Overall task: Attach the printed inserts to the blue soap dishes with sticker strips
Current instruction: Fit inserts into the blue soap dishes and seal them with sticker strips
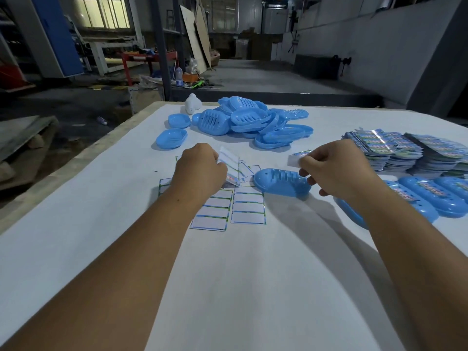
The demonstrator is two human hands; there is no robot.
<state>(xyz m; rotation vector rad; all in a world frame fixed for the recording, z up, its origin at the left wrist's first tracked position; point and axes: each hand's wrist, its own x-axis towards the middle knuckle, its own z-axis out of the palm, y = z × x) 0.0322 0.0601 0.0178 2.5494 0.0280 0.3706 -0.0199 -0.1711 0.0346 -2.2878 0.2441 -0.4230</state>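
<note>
The upturned blue soap dish (282, 182) lies between my hands, long axis left to right, its right end just under my right hand (336, 171), which pinches a small strip (293, 162). My left hand (200, 171), slightly farther, grips a printed insert (231, 164) above the sticker sheets (248, 207).

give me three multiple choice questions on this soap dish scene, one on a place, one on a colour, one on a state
1. Where is the printed insert stack?
A. person's right side of the table
B. on the floor
C. under the dish pile

2. What colour are the piled soap dishes?
A. red
B. blue
C. green

3. How does the single dish between the hands lie?
A. stacked on inserts
B. upside down, slotted base up
C. standing on end

Answers: 1 A, the stack sits at the right edge; 2 B, all are blue; 3 B, its slotted base faces up.
</note>
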